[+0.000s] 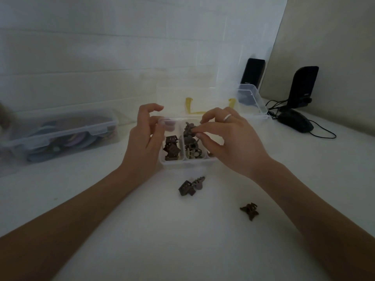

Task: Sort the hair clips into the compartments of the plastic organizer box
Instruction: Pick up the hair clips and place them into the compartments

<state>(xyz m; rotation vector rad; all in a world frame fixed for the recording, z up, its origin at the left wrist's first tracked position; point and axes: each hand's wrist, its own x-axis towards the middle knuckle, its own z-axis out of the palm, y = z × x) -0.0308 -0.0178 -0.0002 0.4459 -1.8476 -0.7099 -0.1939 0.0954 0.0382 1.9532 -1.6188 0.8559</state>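
Note:
The clear plastic organizer box [183,161] sits mid-table with its lid up behind it. Its left compartment holds dark brown square clips [171,148]; the middle one holds grey and pale clips [191,148]. My right hand [229,138] hovers over the middle compartment and pinches a grey hair clip [190,127] between thumb and fingertips. My left hand [144,142] rests at the box's left edge with its fingers curled apart and nothing in it. On the table in front lie a brown square clip [186,189] touching a grey clip [198,181], and a brown claw clip [249,210] further right.
A closed clear container [60,134] with coloured items stands at the left. An empty clear tub [252,98], two black speakers [303,86] and a black mouse [295,122] with cable occupy the back right. A white wall panel rises behind the box.

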